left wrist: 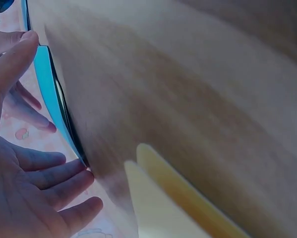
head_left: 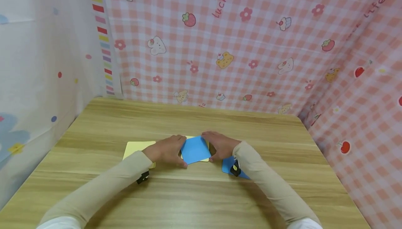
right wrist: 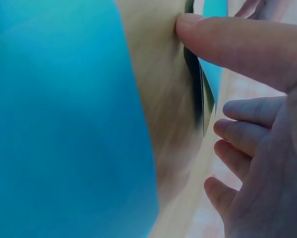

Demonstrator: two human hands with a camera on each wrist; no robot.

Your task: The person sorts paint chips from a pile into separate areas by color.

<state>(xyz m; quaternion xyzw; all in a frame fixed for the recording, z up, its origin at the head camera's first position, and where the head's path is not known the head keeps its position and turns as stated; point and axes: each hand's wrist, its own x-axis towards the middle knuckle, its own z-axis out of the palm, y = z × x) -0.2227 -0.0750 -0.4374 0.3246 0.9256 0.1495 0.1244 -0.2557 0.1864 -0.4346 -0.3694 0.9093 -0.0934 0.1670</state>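
Blue card (head_left: 195,150) atop yellow card (head_left: 205,160); left fingers (head_left: 177,140), right fingers (head_left: 211,136) straight, unclenched, at edges.

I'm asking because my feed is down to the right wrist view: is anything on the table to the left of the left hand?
Observer: Yes, in the head view a yellow piece lies there, partly hidden by the left sleeve.
Operator: And the blue piece between the hands: is it square with what lies beneath?
Observer: No, it sits askew; the yellow layer beneath shows past its far edge and its near right corner.
Operator: Where is the thumb of the left hand?
Observer: By the blue piece's near left corner, as the head view shows.
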